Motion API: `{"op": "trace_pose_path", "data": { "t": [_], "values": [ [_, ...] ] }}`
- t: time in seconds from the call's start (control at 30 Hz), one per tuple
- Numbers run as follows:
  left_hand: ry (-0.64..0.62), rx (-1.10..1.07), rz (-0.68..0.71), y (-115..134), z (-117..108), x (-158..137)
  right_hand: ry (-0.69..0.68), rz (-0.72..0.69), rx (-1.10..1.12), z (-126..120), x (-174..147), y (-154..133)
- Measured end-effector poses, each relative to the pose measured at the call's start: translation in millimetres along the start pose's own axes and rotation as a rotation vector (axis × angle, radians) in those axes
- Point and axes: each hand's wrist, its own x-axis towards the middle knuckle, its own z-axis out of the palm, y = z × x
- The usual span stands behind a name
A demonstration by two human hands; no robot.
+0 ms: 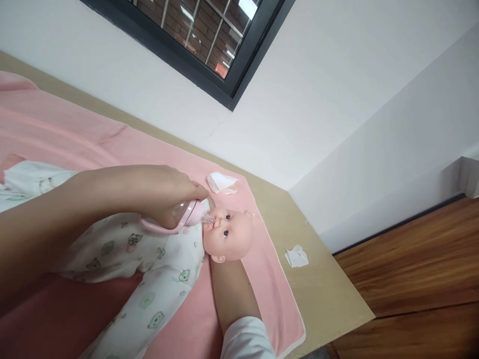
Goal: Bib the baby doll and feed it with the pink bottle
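A baby doll (230, 234) in a white printed sleepsuit lies on a pink blanket (75, 134), its head toward the right. My left hand (164, 192) reaches in from the left and grips a pink baby bottle (187, 214), whose teat is at the doll's mouth. My right hand (228, 276), in a white sleeve, comes up from the bottom edge and goes under the doll's head. Its fingers are hidden beneath the head.
The blanket covers a tan table (322, 294) set against a white wall. A crumpled white wrapper (221, 182) lies on the blanket by the doll's head, and a small white scrap (297, 257) lies on the bare tabletop. The wooden floor (411, 269) starts past the table's right edge.
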Motion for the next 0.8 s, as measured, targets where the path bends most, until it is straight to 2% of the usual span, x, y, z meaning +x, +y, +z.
{"op": "trace_pose_path", "data": {
  "t": [0.1, 0.13, 0.2, 0.23, 0.3, 0.4, 0.5, 0.6, 0.7, 0.77, 0.8],
  "values": [
    [-0.007, 0.025, -0.006, 1.4, -0.5, -0.9, -0.561, 0.134, -0.522, -22.7, -8.8, 2.0],
    [-0.009, 0.032, -0.007, 1.5, -0.6, -1.1, -0.702, 0.147, -0.668, -29.0, -10.9, 2.5],
    [-0.004, 0.042, -0.006, 1.2, -0.4, -1.2, -0.830, 0.131, -0.819, -37.7, -14.2, 3.3],
    [-0.004, 0.045, -0.006, 0.8, -0.2, -1.1, -0.839, 0.119, -0.842, -40.2, -15.3, 3.6],
    [-0.001, 0.038, 0.003, -0.4, 0.5, -0.8, -0.775, 0.106, -0.796, -43.3, -16.5, 3.8],
    [0.015, 0.021, 0.019, -1.1, 0.8, -0.5, -0.704, 0.117, -0.558, -46.9, -15.6, 4.4],
    [0.022, 0.025, 0.025, -0.2, -0.1, -0.4, -0.699, 0.120, -0.401, -51.1, -13.7, 5.5],
    [-0.005, 0.041, 0.007, -0.5, -0.1, 0.2, -0.738, 0.112, -0.424, -53.6, -13.3, 6.1],
    [-0.010, 0.040, 0.011, -3.1, 2.2, 1.3, -0.789, 0.127, -0.603, -51.4, -14.2, 5.5],
    [0.001, 0.035, 0.019, -4.5, 3.7, 1.6, -0.747, 0.157, -0.632, -46.8, -14.6, 4.8],
    [0.004, 0.034, 0.017, -4.8, 4.0, 1.5, -0.705, 0.174, -0.572, -44.0, -14.6, 4.7]
  ]
}}
